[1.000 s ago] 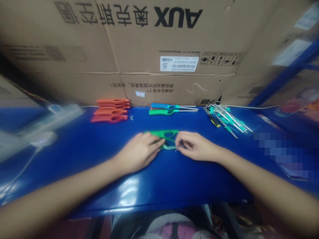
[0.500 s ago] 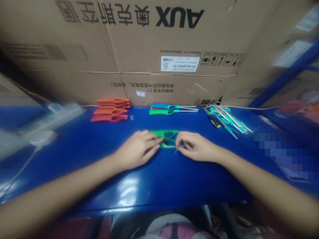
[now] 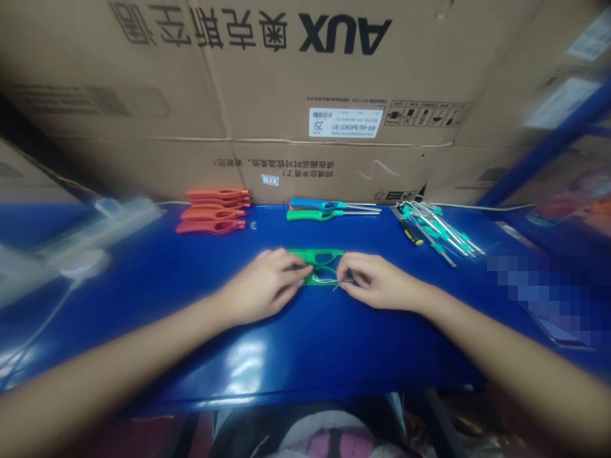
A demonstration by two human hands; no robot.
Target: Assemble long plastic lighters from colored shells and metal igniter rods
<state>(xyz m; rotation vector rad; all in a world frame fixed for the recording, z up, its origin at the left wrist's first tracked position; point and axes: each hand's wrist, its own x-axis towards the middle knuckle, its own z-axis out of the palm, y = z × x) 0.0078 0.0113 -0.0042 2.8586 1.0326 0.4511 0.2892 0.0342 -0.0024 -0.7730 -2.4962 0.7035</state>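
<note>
Two green lighter handle halves lie one behind the other on the blue table between my hands. My left hand is closed over the left end of the nearer half, with thumb and forefinger at its edge. A thin white wire runs across that half to the fingertips of my right hand. These fingers are pinched at the wire's end, and a thin grey tip sticks out below them. The exact grip there is partly hidden.
Orange and red lighter handles are stacked at the back left. Behind my hands lie blue and green long-nosed lighters. Metal tubes with teal parts and a yellow-black cutter lie right. A cardboard sheet stands behind.
The fingertips of my left hand have shifted slightly on the nearer green half. My right hand stays almost in place, and the grey tip below it has changed its angle a little.
</note>
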